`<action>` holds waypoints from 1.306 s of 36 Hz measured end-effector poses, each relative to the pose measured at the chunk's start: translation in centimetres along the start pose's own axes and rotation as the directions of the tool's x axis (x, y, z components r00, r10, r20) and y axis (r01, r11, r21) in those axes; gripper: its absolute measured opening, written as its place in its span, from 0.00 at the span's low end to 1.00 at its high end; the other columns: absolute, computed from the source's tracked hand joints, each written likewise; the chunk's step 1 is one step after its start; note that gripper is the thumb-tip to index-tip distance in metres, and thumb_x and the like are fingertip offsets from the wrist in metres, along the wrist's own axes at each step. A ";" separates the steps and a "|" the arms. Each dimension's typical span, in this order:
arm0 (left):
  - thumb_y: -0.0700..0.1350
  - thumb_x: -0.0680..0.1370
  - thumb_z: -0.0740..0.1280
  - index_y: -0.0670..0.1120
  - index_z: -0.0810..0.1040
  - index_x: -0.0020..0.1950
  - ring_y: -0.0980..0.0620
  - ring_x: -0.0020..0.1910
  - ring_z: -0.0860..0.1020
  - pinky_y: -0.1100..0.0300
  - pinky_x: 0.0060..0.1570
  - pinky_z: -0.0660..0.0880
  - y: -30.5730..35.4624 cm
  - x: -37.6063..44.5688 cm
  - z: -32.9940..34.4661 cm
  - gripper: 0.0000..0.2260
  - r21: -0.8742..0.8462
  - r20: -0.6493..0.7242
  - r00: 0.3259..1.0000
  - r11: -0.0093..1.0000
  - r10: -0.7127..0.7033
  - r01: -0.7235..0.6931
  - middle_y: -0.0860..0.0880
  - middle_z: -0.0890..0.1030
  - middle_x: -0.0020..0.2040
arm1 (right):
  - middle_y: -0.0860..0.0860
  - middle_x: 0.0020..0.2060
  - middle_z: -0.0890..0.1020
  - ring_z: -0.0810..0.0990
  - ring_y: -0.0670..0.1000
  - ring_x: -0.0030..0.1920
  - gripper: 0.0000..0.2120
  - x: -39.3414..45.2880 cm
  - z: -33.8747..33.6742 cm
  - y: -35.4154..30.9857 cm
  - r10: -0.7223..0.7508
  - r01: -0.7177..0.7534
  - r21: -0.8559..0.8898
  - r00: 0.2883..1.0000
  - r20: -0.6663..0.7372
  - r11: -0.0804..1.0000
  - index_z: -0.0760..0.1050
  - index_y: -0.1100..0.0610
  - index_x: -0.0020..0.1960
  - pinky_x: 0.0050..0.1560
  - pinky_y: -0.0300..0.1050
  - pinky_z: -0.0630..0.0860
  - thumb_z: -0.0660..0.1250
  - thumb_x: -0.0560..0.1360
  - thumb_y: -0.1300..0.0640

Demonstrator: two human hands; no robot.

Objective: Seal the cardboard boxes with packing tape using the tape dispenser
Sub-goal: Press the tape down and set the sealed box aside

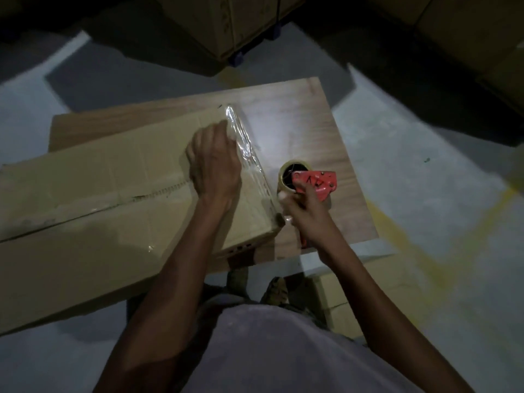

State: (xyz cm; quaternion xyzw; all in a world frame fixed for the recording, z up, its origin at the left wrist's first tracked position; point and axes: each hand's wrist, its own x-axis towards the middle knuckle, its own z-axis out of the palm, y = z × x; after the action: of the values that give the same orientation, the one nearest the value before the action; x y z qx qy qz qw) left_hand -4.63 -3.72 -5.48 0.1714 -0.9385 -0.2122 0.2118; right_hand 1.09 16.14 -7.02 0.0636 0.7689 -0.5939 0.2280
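the step in hand looks like finishing a strip along the end edge of the cardboard box (119,199): to do it well, i'd judge the dispenser should be pulled down past the box's near corner with the film kept taut, then tipped so its blade cuts cleanly, while the other hand rubs the strip flat from the middle outward so no bubbles stay. nearest the box's near right corner, the right hand (307,219) is clenched round the handle of the orange tape dispenser (314,184), which sits just beside that corner with its roll of tape (289,174) toward the box. on the box's top, by its right edge, the left hand (215,168) lies spread, fingers released and pressing the tape strip (246,148). the strip is clear, glossy and somewhat wrinkled, running along that right edge from the far corner toward the near one. the box is plain brown, long and flat, its centre seam already under shiny tape. beneath and beyond the box lies a wood-grain table (312,117); farther off, stacked cartons (226,21) stand in shadow.
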 end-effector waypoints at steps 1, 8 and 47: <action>0.48 0.84 0.59 0.46 0.72 0.74 0.41 0.72 0.69 0.46 0.69 0.62 -0.4 0.6 0.4 0.19 0.084 0.033 0.999 0.996 -0.024 0.021 0.44 0.75 0.70 | 0.51 0.71 0.75 0.75 0.50 0.69 0.38 0.1 0.6 0.0 -0.009 0.012 -0.093 1.000 0.029 0.996 0.61 0.53 0.81 0.69 0.51 0.73 0.72 0.79 0.42; 0.49 0.86 0.51 0.43 0.55 0.82 0.40 0.82 0.50 0.42 0.79 0.48 -1.5 0.9 1.8 0.25 0.261 0.223 0.966 0.963 -0.130 0.070 0.42 0.53 0.83 | 0.46 0.69 0.72 0.77 0.54 0.66 0.48 5.3 3.1 -2.8 -0.103 0.058 -0.339 0.988 -0.115 0.939 0.48 0.39 0.76 0.66 0.59 0.76 0.72 0.67 0.29; 0.50 0.85 0.48 0.43 0.50 0.83 0.39 0.82 0.46 0.40 0.79 0.46 -1.8 2.6 1.9 0.27 0.281 0.310 0.938 0.958 -0.154 0.064 0.41 0.48 0.83 | 0.51 0.81 0.66 0.64 0.49 0.79 0.27 17.1 7.8 -11.2 -0.354 0.334 -0.238 0.934 -0.047 0.912 0.63 0.51 0.82 0.81 0.56 0.60 0.51 0.87 0.41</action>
State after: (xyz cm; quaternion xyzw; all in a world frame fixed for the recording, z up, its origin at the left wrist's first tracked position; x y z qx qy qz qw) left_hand -7.30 -5.71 -7.01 0.2127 -0.9695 -0.1210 0.0153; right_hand -16.13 2.62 -5.87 -0.0727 0.8401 -0.5298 0.0909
